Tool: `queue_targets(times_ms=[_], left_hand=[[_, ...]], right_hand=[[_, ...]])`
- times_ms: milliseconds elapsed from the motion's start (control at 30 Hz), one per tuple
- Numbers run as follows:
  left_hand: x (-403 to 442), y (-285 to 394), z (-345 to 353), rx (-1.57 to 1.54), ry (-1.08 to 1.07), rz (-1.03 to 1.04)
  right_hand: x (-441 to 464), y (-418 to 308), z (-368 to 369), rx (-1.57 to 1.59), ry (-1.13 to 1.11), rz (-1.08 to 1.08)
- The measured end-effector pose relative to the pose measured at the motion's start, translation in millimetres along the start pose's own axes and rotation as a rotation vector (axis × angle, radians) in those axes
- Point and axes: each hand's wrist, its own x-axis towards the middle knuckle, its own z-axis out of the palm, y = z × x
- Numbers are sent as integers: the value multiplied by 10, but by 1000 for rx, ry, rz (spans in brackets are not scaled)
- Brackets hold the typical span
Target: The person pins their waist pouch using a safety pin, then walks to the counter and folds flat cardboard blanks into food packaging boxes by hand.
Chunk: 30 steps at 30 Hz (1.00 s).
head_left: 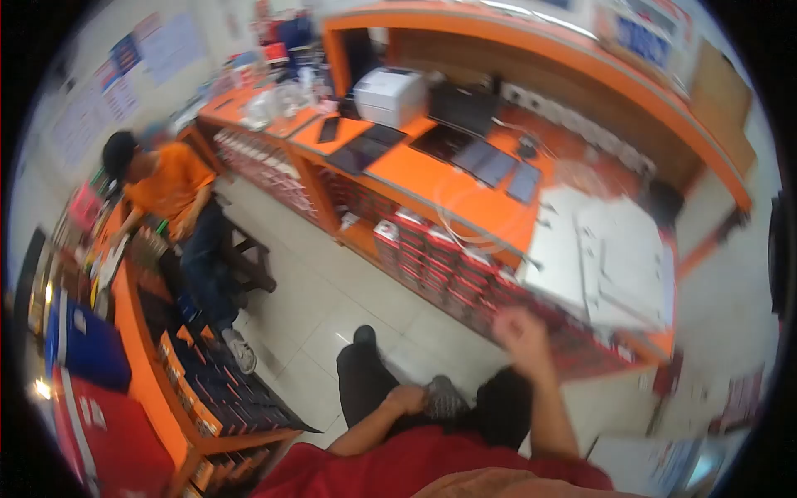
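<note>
Right hand, blurred, finger state indeterminate, was nearer the white sheets on the orange bench, which lay ahead and rightward, long axis unclear; left hand lay loosely curled at the thigh, its grip not discernible.

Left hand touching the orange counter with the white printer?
Apart. Head view: the left hand is low by the legs, with tiled floor showing between it and the counter.
</note>
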Motion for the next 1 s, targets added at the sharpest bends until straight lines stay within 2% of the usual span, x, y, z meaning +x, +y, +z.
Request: queue_targets(times_ms=[33,67,100,133,167,233,267,300,367,433,500,567,633,667,733,767,833,867,900,967,1000], left_hand=[[-177,223,-305,-68,6,-60],[-200,249,-371,-54,-7,-71],[-211,274,-377,-29,-41,-33],[-191,286,-405,-1,-51,-55],[-170,293,-434,24,-53,-87],[-129,315,-480,30,-85,-80],[-124,327,-484,23,-73,-75],[-140,340,-461,6,-58,-77],[-144,310,-372,7,-46,-73],[-110,318,-421,-8,0,-89],[-153,399,-521,32,-130,-104],[-162,402,-521,4,-116,-137],[-98,353,-487,62,-188,-100],[-84,341,-464,44,-166,-106],[-80,309,-396,13,-68,-99],[-60,288,-352,2,-59,-101],[-2,224,-307,-12,-35,-75],[-21,219,-309,-17,-28,-78],[-47,223,-332,-78,-5,-61],[-64,226,-376,-138,21,-44],[-57,220,-382,-274,35,-17]], right_hand=[[70,-449,-334,-202,184,47],[163,-444,-584,-194,397,-83],[248,-631,-844,-284,506,-89],[283,-645,-1084,-526,538,-192],[247,-567,-1235,-536,565,-174],[269,-315,-1449,-1065,453,-108],[225,-179,-1555,-1104,299,8],[198,-48,-1657,-1107,293,-7],[250,168,-1845,-705,116,175],[267,413,-1937,-671,355,4],[255,351,-1904,-921,576,-177],[260,395,-1987,-1068,444,87],[330,770,-2212,-1042,409,-110],[387,753,-2210,-1045,401,-139],[447,736,-2210,-1082,522,191],[449,762,-2235,-1086,518,177],[486,811,-2287,-1140,668,165],[471,666,-2240,-1155,780,93],[463,532,-2241,-1152,781,83],[415,306,-2292,-1110,1090,-144],[384,196,-2319,-1038,1151,-217]])
